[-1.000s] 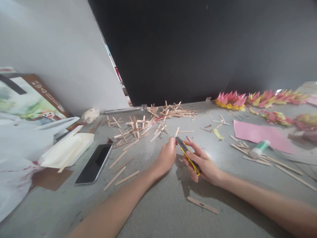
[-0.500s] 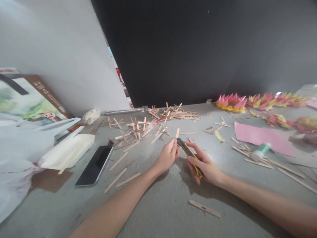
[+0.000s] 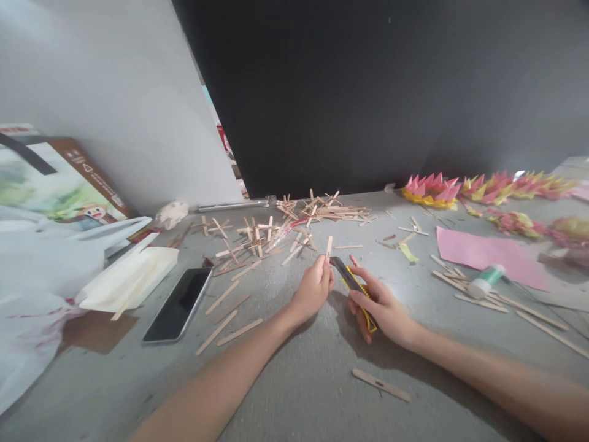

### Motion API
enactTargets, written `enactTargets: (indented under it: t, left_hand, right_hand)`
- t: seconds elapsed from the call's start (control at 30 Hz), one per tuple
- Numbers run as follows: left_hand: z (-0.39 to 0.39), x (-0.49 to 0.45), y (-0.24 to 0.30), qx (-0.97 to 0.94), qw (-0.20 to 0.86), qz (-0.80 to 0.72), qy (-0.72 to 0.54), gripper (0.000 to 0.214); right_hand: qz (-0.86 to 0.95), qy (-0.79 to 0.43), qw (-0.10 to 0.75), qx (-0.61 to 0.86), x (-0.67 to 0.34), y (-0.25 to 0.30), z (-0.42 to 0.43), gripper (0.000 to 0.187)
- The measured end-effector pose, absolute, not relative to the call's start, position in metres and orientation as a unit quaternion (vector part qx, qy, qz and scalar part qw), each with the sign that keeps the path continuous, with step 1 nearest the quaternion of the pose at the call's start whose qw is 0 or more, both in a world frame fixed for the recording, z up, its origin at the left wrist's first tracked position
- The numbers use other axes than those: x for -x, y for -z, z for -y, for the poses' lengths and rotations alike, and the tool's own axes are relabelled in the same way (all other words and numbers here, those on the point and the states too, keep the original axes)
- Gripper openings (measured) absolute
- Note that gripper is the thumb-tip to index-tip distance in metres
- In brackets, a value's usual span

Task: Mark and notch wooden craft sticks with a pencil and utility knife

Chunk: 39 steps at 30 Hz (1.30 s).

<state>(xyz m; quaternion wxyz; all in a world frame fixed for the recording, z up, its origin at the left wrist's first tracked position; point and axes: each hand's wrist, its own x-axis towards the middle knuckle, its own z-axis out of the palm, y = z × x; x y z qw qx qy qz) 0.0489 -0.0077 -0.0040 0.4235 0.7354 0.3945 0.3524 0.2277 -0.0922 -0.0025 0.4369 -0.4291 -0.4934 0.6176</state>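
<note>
Frame ctr: L hand (image 3: 313, 287) pinches stick (image 3: 328, 247); R hand (image 3: 381, 306) clamped on knife (image 3: 352, 283), tip touching stick base.

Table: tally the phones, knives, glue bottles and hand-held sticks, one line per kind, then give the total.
Phone: 1
Knife: 1, in the right hand
Glue bottle: 1
Held stick: 1, in the left hand
Total: 4
</note>
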Motion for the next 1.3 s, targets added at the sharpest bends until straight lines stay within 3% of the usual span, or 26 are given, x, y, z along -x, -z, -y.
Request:
enactTargets:
  t: [0.37,0.6,0.87,1.3]
  left_hand:
    - [0.0092,-0.0498,0.0002,-0.743,0.414,-0.403,-0.337,0.041]
    - [0.0081,-0.0480,-0.0020,-0.721,0.478,-0.362,-0.346,0.045]
    - [0.0060,-0.0460,-0.0042,-0.670,0.578,-0.310,-0.347,0.042]
    - [0.0032,-0.0451,-0.0043,-0.670,0.586,-0.299,-0.345,0.043]
  right_hand:
    - [0.497,-0.617,0.423,0.439,-0.2260,0.0005,0.0920,0.081]
    - [0.492,-0.629,0.422,0.428,-0.2300,0.0009,0.0900,0.072]
    - [0.428,-0.686,0.425,0.407,-0.2322,-0.0018,0.0872,0.074]
    - [0.442,-0.678,0.428,0.403,-0.2325,-0.0004,0.0869,0.065]
